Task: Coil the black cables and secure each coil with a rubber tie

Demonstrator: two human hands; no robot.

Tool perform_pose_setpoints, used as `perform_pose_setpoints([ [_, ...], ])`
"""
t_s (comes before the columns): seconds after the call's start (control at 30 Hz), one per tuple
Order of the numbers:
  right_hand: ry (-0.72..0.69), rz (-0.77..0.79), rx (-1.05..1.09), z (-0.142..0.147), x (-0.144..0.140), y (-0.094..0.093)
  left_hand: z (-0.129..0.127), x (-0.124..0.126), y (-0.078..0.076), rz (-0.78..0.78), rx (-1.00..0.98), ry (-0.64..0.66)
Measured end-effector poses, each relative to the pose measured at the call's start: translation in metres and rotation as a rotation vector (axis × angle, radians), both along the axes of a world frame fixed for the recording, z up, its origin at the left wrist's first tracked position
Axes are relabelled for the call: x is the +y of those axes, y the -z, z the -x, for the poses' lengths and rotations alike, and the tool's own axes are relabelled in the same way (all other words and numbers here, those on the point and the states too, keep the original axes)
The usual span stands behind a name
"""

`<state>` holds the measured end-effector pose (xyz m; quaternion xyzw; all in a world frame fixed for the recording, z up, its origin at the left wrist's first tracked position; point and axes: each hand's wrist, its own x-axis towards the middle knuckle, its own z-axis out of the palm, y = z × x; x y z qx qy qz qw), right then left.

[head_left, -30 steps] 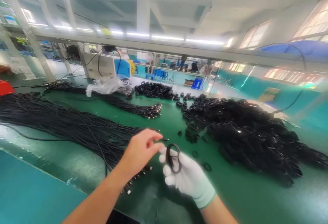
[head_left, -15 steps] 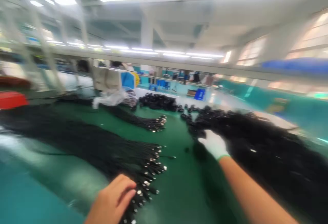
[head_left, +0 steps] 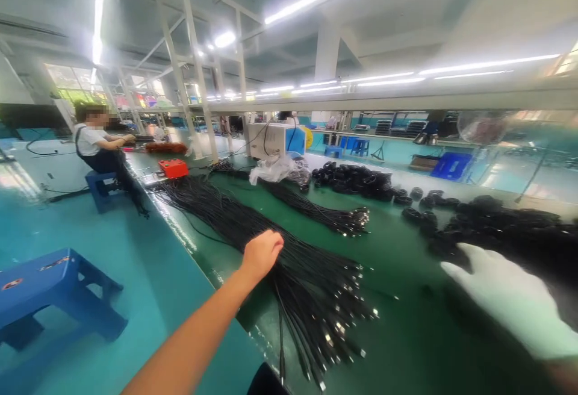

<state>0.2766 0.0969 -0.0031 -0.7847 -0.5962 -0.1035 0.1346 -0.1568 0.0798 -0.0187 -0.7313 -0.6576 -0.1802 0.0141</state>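
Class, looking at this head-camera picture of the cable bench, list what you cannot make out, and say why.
- Bare left hand on the long bundle of black cables: its fingertips are hidden behind the hand, so the grip is unclear.
- White-gloved right hand: motion-blurred, cut off by the right edge.
- Heap of black coiled cables: blurred, single coils indistinguishable.

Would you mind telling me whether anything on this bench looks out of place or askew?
A few ends of the big black cable bundle under the left hand hang over the front edge of the green bench. The gloved right hand hovers nearby. Otherwise nothing stands out.
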Motion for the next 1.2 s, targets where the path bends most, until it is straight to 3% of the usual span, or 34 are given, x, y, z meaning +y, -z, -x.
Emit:
perform_pose_setpoints([
  [0.07, -0.102, 0.053, 0.007, 0.035, -0.019, -0.019, -0.017, 0.022, 0.005, 0.002, 0.025, 0.027],
  [0.13, -0.173, 0.014, 0.043, 0.052, -0.039, -0.034, -0.03, 0.035, 0.008, 0.015, 0.043, 0.075],
  [0.23, -0.124, -0.171, 0.198, 0.039, -0.07, -0.056, -0.033, 0.039, 0.003, -0.003, 0.031, 0.14],
  [0.37, 0.025, -0.53, 0.507, 0.014, -0.114, -0.083, -0.021, 0.031, -0.028, -0.189, -0.082, 0.165],
  [0.43, -0.07, -0.539, 0.695, 0.024, -0.128, -0.085, -0.022, 0.02, -0.051, -0.448, -0.226, 0.278],
  [0.53, -0.5, -0.212, 1.288, 0.062, -0.135, -0.069, -0.04, -0.009, -0.081, -0.623, -0.322, 0.47],
  [0.6, -0.746, 0.21, 1.757, 0.09, -0.136, -0.055, -0.06, -0.03, -0.09, -0.658, -0.25, 0.579],
  [0.63, -0.815, 0.419, 1.895, 0.101, -0.138, -0.049, -0.07, -0.038, -0.091, -0.666, -0.189, 0.596],
  [0.7, -0.882, 0.716, 1.938, 0.113, -0.146, -0.044, -0.087, -0.051, -0.087, -0.667, -0.075, 0.577],
  [0.77, -0.859, 0.796, 1.813, 0.114, -0.157, -0.05, -0.098, -0.064, -0.082, -0.604, -0.033, 0.582],
  [0.87, -0.808, 0.876, 1.664, 0.106, -0.173, -0.069, -0.11, -0.092, -0.079, -0.347, -0.077, 0.776],
  [0.97, -0.892, 0.944, 1.631, 0.103, -0.173, -0.074, -0.122, -0.123, -0.081, -0.154, -0.194, 0.805],
  [1.07, -1.03, 0.936, 1.818, 0.11, -0.154, -0.046, -0.137, -0.132, -0.085, -0.075, -0.27, 0.697],
  [1.2, -1.209, 1.146, 2.143, 0.116, -0.13, 0.006, -0.152, -0.108, -0.088, 0.159, -0.248, 0.762],
])
